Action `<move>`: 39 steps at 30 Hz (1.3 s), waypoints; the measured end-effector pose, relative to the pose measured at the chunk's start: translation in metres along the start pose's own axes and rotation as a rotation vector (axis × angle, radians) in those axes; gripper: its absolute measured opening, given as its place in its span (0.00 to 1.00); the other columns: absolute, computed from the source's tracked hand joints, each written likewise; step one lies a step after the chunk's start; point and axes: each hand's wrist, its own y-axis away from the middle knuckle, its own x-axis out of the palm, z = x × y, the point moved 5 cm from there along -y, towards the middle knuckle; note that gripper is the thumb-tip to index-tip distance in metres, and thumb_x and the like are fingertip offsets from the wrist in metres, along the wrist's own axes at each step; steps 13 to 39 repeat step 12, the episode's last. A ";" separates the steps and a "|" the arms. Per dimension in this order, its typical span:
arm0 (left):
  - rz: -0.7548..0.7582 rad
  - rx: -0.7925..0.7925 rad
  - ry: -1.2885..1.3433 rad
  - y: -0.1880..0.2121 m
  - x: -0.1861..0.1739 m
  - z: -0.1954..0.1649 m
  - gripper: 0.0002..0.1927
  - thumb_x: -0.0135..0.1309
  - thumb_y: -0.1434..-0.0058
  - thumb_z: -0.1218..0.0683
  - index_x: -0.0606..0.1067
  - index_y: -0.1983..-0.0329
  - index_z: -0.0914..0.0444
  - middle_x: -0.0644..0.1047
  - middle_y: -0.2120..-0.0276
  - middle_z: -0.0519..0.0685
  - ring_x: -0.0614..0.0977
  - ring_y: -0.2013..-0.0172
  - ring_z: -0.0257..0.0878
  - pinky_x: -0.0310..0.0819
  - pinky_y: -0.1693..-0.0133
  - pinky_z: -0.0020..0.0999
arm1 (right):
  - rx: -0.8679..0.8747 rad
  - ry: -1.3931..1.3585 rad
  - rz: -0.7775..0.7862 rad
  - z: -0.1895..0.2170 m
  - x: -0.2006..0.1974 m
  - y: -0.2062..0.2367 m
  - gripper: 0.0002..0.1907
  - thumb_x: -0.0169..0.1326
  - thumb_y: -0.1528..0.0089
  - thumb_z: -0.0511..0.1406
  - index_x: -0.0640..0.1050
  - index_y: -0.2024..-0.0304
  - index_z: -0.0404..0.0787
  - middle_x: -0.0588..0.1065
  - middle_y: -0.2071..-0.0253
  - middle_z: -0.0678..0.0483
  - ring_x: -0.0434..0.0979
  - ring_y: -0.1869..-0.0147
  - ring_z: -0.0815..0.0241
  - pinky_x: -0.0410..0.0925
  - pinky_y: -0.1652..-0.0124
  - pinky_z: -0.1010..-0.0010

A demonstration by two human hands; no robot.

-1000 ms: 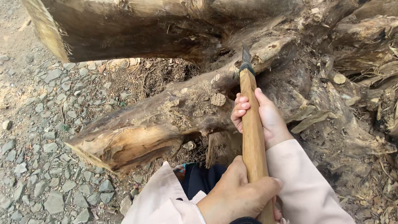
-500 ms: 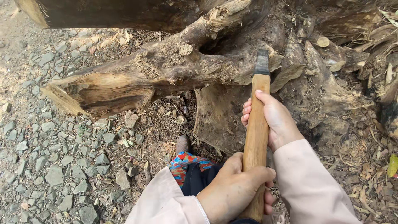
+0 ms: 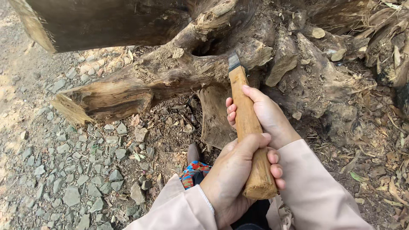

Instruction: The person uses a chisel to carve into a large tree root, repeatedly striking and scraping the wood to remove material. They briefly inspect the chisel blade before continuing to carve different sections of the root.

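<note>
While both hands clamp wooden axe handle [image 3: 249,132], long axis runs straight away toward root log [image 3: 140,87]; blade [image 3: 234,61] at log's far edge, right hand [image 3: 266,115] nearer log, left hand [image 3: 238,170] wrapped at butt.

Outdoor woodcutting spot, rough ground. Weathered tree stump [image 3: 306,72] with split roots; grey gravel [image 3: 64,170] left of it, dry leaves and bark litter [image 3: 375,145] right.

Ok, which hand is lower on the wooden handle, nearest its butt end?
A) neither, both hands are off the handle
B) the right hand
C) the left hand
C: the left hand wraps the wooden handle just above its butt end, while the right hand grips further up, toward the metal head.
</note>
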 end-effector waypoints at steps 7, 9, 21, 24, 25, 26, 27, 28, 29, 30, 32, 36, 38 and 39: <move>0.020 0.019 -0.383 -0.001 -0.015 0.023 0.10 0.51 0.32 0.55 0.68 0.63 0.69 0.74 0.75 0.52 0.79 0.78 0.41 0.79 0.74 0.37 | 0.028 -0.140 -0.032 -0.012 -0.022 -0.001 0.23 0.46 0.31 0.44 0.69 0.47 0.30 0.71 0.61 0.49 0.73 0.65 0.64 0.73 0.65 0.73; 0.052 0.026 -0.428 -0.003 -0.020 0.027 0.11 0.51 0.31 0.55 0.68 0.62 0.70 0.75 0.74 0.52 0.80 0.77 0.42 0.79 0.73 0.37 | 0.035 -0.132 -0.052 -0.015 -0.029 -0.003 0.23 0.46 0.31 0.44 0.69 0.50 0.27 0.71 0.62 0.49 0.72 0.66 0.64 0.73 0.67 0.73; 0.114 0.054 -0.471 -0.005 -0.024 0.029 0.13 0.52 0.31 0.54 0.68 0.56 0.70 0.75 0.72 0.53 0.81 0.75 0.43 0.79 0.72 0.36 | -0.001 -0.030 -0.087 -0.012 -0.038 -0.008 0.22 0.46 0.30 0.44 0.69 0.52 0.27 0.71 0.64 0.49 0.71 0.67 0.65 0.70 0.69 0.74; 0.114 0.054 -0.471 -0.005 -0.024 0.029 0.13 0.52 0.31 0.54 0.68 0.56 0.70 0.75 0.72 0.53 0.81 0.75 0.43 0.79 0.72 0.36 | -0.001 -0.030 -0.087 -0.012 -0.038 -0.008 0.22 0.46 0.30 0.44 0.69 0.52 0.27 0.71 0.64 0.49 0.71 0.67 0.65 0.70 0.69 0.74; 0.114 0.054 -0.471 -0.005 -0.024 0.029 0.13 0.52 0.31 0.54 0.68 0.56 0.70 0.75 0.72 0.53 0.81 0.75 0.43 0.79 0.72 0.36 | -0.001 -0.030 -0.087 -0.012 -0.038 -0.008 0.22 0.46 0.30 0.44 0.69 0.52 0.27 0.71 0.64 0.49 0.71 0.67 0.65 0.70 0.69 0.74; 0.114 0.054 -0.471 -0.005 -0.024 0.029 0.13 0.52 0.31 0.54 0.68 0.56 0.70 0.75 0.72 0.53 0.81 0.75 0.43 0.79 0.72 0.36 | -0.001 -0.030 -0.087 -0.012 -0.038 -0.008 0.22 0.46 0.30 0.44 0.69 0.52 0.27 0.71 0.64 0.49 0.71 0.67 0.65 0.70 0.69 0.74; 0.114 0.054 -0.471 -0.005 -0.024 0.029 0.13 0.52 0.31 0.54 0.68 0.56 0.70 0.75 0.72 0.53 0.81 0.75 0.43 0.79 0.72 0.36 | -0.001 -0.030 -0.087 -0.012 -0.038 -0.008 0.22 0.46 0.30 0.44 0.69 0.52 0.27 0.71 0.64 0.49 0.71 0.67 0.65 0.70 0.69 0.74; 0.114 0.054 -0.471 -0.005 -0.024 0.029 0.13 0.52 0.31 0.54 0.68 0.56 0.70 0.75 0.72 0.53 0.81 0.75 0.43 0.79 0.72 0.36 | -0.001 -0.030 -0.087 -0.012 -0.038 -0.008 0.22 0.46 0.30 0.44 0.69 0.52 0.27 0.71 0.64 0.49 0.71 0.67 0.65 0.70 0.69 0.74; 0.114 0.054 -0.471 -0.005 -0.024 0.029 0.13 0.52 0.31 0.54 0.68 0.56 0.70 0.75 0.72 0.53 0.81 0.75 0.43 0.79 0.72 0.36 | -0.001 -0.030 -0.087 -0.012 -0.038 -0.008 0.22 0.46 0.30 0.44 0.69 0.52 0.27 0.71 0.64 0.49 0.71 0.67 0.65 0.70 0.69 0.74; 0.114 0.054 -0.471 -0.005 -0.024 0.029 0.13 0.52 0.31 0.54 0.68 0.56 0.70 0.75 0.72 0.53 0.81 0.75 0.43 0.79 0.72 0.36 | -0.001 -0.030 -0.087 -0.012 -0.038 -0.008 0.22 0.46 0.30 0.44 0.69 0.52 0.27 0.71 0.64 0.49 0.71 0.67 0.65 0.70 0.69 0.74; 0.114 0.054 -0.471 -0.005 -0.024 0.029 0.13 0.52 0.31 0.54 0.68 0.56 0.70 0.75 0.72 0.53 0.81 0.75 0.43 0.79 0.72 0.36 | -0.001 -0.030 -0.087 -0.012 -0.038 -0.008 0.22 0.46 0.30 0.44 0.69 0.52 0.27 0.71 0.64 0.49 0.71 0.67 0.65 0.70 0.69 0.74; 0.114 0.054 -0.471 -0.005 -0.024 0.029 0.13 0.52 0.31 0.54 0.68 0.56 0.70 0.75 0.72 0.53 0.81 0.75 0.43 0.79 0.72 0.36 | -0.001 -0.030 -0.087 -0.012 -0.038 -0.008 0.22 0.46 0.30 0.44 0.69 0.52 0.27 0.71 0.64 0.49 0.71 0.67 0.65 0.70 0.69 0.74; 0.114 0.054 -0.471 -0.005 -0.024 0.029 0.13 0.52 0.31 0.54 0.68 0.56 0.70 0.75 0.72 0.53 0.81 0.75 0.43 0.79 0.72 0.36 | -0.001 -0.030 -0.087 -0.012 -0.038 -0.008 0.22 0.46 0.30 0.44 0.69 0.52 0.27 0.71 0.64 0.49 0.71 0.67 0.65 0.70 0.69 0.74; 0.114 0.054 -0.471 -0.005 -0.024 0.029 0.13 0.52 0.31 0.54 0.68 0.56 0.70 0.75 0.72 0.53 0.81 0.75 0.43 0.79 0.72 0.36 | -0.001 -0.030 -0.087 -0.012 -0.038 -0.008 0.22 0.46 0.30 0.44 0.69 0.52 0.27 0.71 0.64 0.49 0.71 0.67 0.65 0.70 0.69 0.74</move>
